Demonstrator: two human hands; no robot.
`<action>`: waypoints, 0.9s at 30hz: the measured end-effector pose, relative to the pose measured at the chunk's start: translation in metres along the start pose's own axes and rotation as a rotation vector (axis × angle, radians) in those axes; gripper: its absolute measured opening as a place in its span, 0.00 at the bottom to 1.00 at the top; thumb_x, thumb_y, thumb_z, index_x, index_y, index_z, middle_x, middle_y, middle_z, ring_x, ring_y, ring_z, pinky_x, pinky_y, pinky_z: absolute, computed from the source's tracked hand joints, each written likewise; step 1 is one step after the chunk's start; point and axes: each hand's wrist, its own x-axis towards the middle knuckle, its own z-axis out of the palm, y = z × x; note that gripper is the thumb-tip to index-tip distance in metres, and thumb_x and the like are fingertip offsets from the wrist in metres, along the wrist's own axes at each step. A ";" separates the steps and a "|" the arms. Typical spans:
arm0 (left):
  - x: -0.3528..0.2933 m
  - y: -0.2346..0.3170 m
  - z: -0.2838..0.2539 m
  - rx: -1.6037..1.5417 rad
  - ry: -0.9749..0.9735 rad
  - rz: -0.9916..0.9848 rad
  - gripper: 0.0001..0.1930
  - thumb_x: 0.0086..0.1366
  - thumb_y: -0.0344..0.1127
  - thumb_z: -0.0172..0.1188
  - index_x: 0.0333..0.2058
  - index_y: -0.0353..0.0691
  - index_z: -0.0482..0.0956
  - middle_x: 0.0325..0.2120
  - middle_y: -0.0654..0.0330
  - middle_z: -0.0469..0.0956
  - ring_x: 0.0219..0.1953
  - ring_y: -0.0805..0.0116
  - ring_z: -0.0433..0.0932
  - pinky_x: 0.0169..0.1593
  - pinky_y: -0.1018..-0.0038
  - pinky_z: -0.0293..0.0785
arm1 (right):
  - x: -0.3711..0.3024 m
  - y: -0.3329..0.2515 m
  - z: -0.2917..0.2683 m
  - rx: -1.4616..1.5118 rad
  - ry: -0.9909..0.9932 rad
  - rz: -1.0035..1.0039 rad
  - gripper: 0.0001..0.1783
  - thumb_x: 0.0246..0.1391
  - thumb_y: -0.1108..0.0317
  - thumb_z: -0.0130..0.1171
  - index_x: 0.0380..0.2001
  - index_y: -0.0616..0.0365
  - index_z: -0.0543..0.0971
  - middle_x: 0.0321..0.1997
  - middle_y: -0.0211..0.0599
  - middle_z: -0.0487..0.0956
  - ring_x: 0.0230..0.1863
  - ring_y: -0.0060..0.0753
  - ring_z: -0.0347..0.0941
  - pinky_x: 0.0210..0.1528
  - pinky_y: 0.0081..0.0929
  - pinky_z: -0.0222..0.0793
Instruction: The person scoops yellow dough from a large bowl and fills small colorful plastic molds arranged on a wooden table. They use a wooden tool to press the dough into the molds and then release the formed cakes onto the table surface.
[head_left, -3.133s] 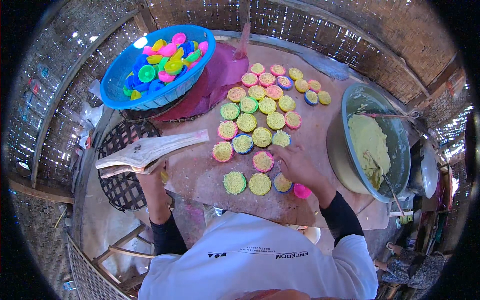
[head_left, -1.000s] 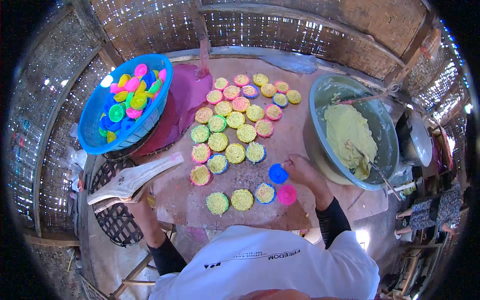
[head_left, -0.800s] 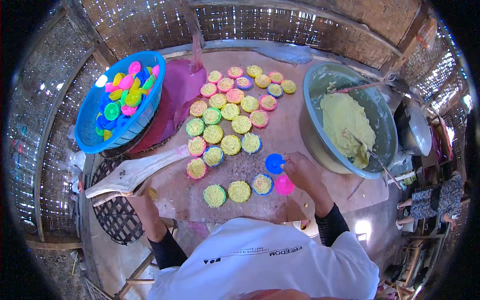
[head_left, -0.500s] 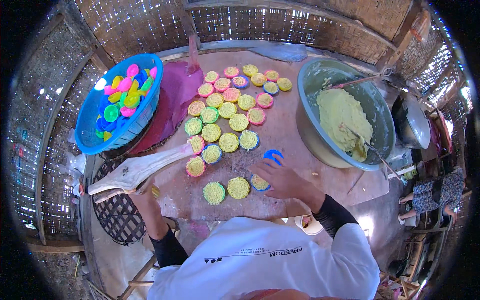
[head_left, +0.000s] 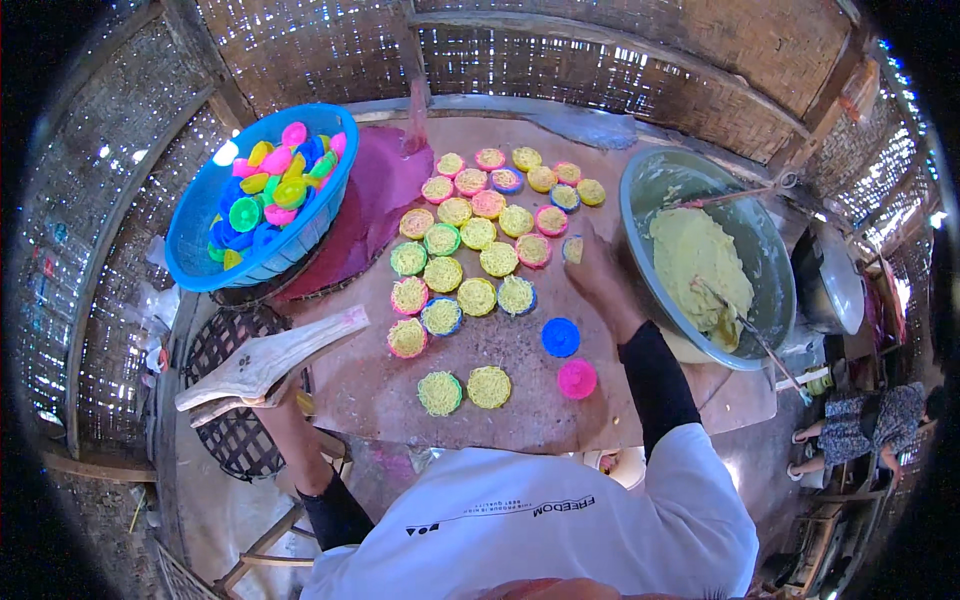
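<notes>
My left hand (head_left: 283, 397), at the table's left edge, is closed around the lower end of a two-piece pale wooden press (head_left: 260, 355). At the right end of the rows, my right hand (head_left: 597, 278) grips a small plastic mold (head_left: 573, 250) topped with yellow strands; its fingers are partly hidden. Filled molds (head_left: 478, 234) in pink, yellow, green and blue stand in rows to the left of that hand. Two more, one a green-rimmed mold (head_left: 439, 393) and one a yellow mold (head_left: 489, 387), sit nearer me. A blue mold (head_left: 561, 337) and a pink mold (head_left: 577, 379) show no strands.
A tilted blue basket (head_left: 185, 270) of colorful molds stands at the left. On the right is a large grey-green basin (head_left: 632, 185) with pale yellow dough (head_left: 700, 258) and a spoon. A dark woven basket (head_left: 225, 430) lies by my left arm. Another person (head_left: 870, 425) is far right.
My right hand has carried a filled mold from the near row away from me, to the right end of the rows. The blue and pink molds now show uncovered. The press stays in my left hand.
</notes>
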 end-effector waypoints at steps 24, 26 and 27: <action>0.000 -0.002 0.012 0.126 -0.057 -0.042 0.22 0.48 0.25 0.62 0.44 0.33 0.69 0.38 0.61 0.73 0.38 0.71 0.72 0.42 0.76 0.67 | -0.138 -0.097 0.000 0.078 -0.700 -0.842 0.46 0.37 0.63 0.63 0.60 0.54 0.52 0.57 0.49 0.61 0.59 0.49 0.56 0.60 0.41 0.52; 0.000 0.001 0.014 0.100 -0.054 -0.041 0.23 0.48 0.24 0.62 0.45 0.34 0.67 0.39 0.61 0.73 0.38 0.71 0.71 0.42 0.76 0.67 | -0.131 -0.096 -0.004 0.170 -0.690 -0.812 0.45 0.37 0.63 0.63 0.59 0.55 0.54 0.55 0.50 0.64 0.57 0.50 0.58 0.59 0.40 0.54; 0.001 0.001 0.014 0.071 -0.055 -0.042 0.24 0.48 0.24 0.62 0.46 0.34 0.66 0.39 0.60 0.72 0.39 0.71 0.71 0.43 0.76 0.67 | -0.125 -0.096 -0.007 0.216 -0.685 -0.796 0.45 0.36 0.63 0.64 0.59 0.55 0.55 0.54 0.50 0.65 0.56 0.50 0.59 0.58 0.40 0.55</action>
